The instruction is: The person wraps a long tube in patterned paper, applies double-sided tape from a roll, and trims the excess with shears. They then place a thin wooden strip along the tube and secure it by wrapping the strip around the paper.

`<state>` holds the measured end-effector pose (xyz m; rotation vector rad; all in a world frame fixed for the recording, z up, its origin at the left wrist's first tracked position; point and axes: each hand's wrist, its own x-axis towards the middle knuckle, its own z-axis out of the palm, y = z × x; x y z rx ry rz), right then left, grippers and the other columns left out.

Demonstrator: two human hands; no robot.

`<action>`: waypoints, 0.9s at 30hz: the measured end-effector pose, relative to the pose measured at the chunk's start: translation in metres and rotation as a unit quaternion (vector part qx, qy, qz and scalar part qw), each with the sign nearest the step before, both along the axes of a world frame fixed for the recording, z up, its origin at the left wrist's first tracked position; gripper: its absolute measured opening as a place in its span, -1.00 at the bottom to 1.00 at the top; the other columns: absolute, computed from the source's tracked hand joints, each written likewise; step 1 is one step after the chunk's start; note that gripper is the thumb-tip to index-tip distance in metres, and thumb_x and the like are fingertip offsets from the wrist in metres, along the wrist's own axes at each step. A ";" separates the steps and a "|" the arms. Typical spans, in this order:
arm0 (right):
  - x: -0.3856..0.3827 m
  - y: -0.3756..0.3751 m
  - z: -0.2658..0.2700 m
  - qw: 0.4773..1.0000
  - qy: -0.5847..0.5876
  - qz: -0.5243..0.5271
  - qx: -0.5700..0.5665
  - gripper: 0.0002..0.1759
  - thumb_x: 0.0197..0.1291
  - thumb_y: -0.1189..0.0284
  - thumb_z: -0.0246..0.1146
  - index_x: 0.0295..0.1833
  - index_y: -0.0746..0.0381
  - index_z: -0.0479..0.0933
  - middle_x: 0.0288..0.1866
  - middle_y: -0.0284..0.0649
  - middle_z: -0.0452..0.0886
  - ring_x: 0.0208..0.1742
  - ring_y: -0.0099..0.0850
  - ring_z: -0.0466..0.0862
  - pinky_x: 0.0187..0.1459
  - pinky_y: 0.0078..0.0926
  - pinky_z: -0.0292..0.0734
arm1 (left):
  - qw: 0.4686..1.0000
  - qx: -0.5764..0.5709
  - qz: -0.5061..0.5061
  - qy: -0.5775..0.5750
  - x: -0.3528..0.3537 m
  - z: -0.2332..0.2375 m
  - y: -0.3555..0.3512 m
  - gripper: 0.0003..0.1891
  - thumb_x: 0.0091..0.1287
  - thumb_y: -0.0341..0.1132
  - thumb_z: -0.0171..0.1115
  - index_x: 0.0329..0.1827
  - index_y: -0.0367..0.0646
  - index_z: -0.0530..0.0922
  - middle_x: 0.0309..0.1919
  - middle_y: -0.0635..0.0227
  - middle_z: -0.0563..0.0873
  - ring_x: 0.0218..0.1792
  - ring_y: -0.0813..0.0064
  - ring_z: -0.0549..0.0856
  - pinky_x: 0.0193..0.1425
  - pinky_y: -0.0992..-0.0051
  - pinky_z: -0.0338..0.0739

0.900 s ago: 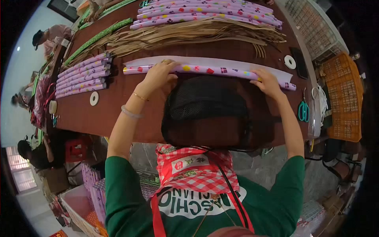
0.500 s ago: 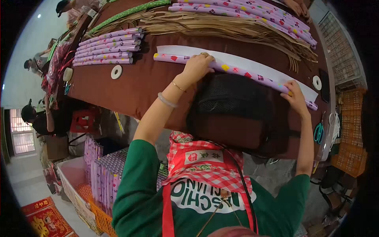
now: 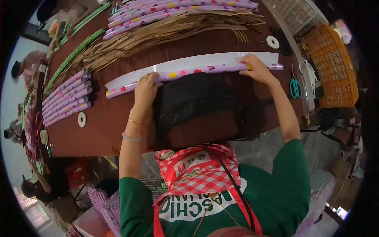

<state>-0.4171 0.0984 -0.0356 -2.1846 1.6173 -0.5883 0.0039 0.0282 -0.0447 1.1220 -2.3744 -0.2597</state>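
A long roll of purple patterned wrapping paper (image 3: 189,73) lies across the brown-covered table, its white underside (image 3: 197,61) showing as a flat strip along the far edge. My left hand (image 3: 146,90) grips the roll left of its middle, fingers curled over the top. Towards the right end my right hand (image 3: 256,69) holds the same roll between thumb and fingers. Just on my side of the paper, between my arms, sits a black mesh-covered object (image 3: 193,100). It hides part of the table.
Finished purple rolls (image 3: 67,98) lie at left, near a white tape ring (image 3: 81,119). Long brown strips (image 3: 166,35) and more purple rolls (image 3: 177,14) lie beyond. At right are teal-handled scissors (image 3: 295,87), another tape ring (image 3: 272,42) and an orange crate (image 3: 333,67). Other people are at left.
The camera view has turned, so the table and roll appear tilted differently. My left hand sits nearer the roll's left part, and my right hand is a little further from its right end.
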 end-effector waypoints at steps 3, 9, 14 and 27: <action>-0.002 0.003 -0.003 0.999 0.024 -0.006 -0.026 -0.59 -0.08 0.32 0.38 -0.07 0.18 0.51 -0.15 -0.18 0.44 -0.06 -0.17 0.45 -0.02 -0.31 0.34 | 1.000 -0.013 0.008 -0.009 0.001 -0.003 0.001 -0.65 0.12 -0.35 0.29 -0.04 -0.21 0.48 -0.13 0.09 0.62 -0.05 0.05 0.56 0.04 0.24 0.44; 0.006 0.008 0.006 0.997 0.051 -0.048 0.016 -0.55 -0.04 0.28 0.38 -0.01 0.17 0.51 -0.12 -0.23 0.46 -0.05 -0.28 0.47 0.02 -0.35 0.35 | 1.000 -0.012 -0.007 -0.019 0.002 -0.002 0.003 -0.64 0.15 -0.34 0.27 -0.01 -0.24 0.45 -0.04 0.11 0.59 0.00 0.09 0.54 0.09 0.27 0.41; -0.017 -0.003 0.018 0.986 -0.141 -0.081 -0.047 -0.70 0.13 0.36 0.26 -0.03 0.23 0.54 -0.09 -0.24 0.52 -0.05 -0.35 0.54 0.01 -0.46 0.43 | 0.999 0.012 -0.005 -0.032 0.001 0.001 0.002 -0.65 0.16 -0.35 0.25 0.00 -0.24 0.45 -0.03 0.11 0.58 0.01 0.08 0.53 0.12 0.26 0.40; -0.163 -0.033 0.006 0.916 0.269 -0.295 0.036 -0.59 0.11 0.33 0.27 0.13 -0.04 0.49 0.07 -0.32 0.40 0.14 -0.31 0.42 0.10 -0.11 0.33 | 0.999 -0.011 0.013 -0.030 -0.001 -0.003 0.004 -0.68 0.15 -0.35 0.25 -0.05 -0.22 0.44 -0.06 0.12 0.59 -0.04 0.05 0.54 0.06 0.24 0.41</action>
